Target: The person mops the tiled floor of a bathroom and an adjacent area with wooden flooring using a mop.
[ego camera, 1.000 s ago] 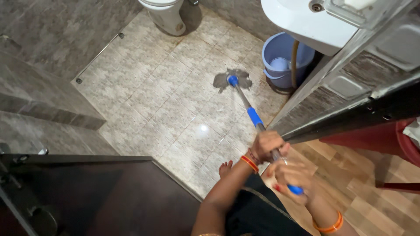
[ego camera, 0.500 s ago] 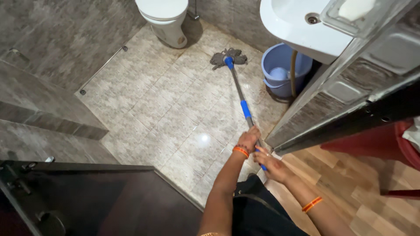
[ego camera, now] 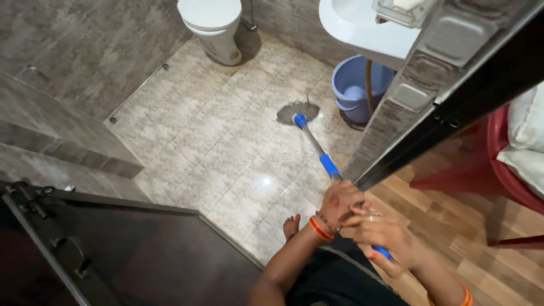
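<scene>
I stand in a bathroom doorway and hold a mop with both hands. My left hand (ego camera: 338, 202) grips the metal handle (ego camera: 314, 145) higher up, just below its blue sleeve. My right hand (ego camera: 387, 238) holds the blue end of the handle close to my body. The grey mop head (ego camera: 297, 111) lies flat on the beige tiled floor (ego camera: 221, 147), beside the blue bucket. One bare foot (ego camera: 291, 226) shows at the threshold.
A blue bucket (ego camera: 351, 85) with a hose stands under the white sink (ego camera: 362, 28). A white toilet (ego camera: 215, 25) is at the far wall. A dark open door (ego camera: 130, 249) stands at left, a door frame (ego camera: 453, 96) and red chair (ego camera: 498, 170) at right.
The mop head has been pulled back from the far floor near the bucket toward me. My hands slid back along the handle and the view shifted.
</scene>
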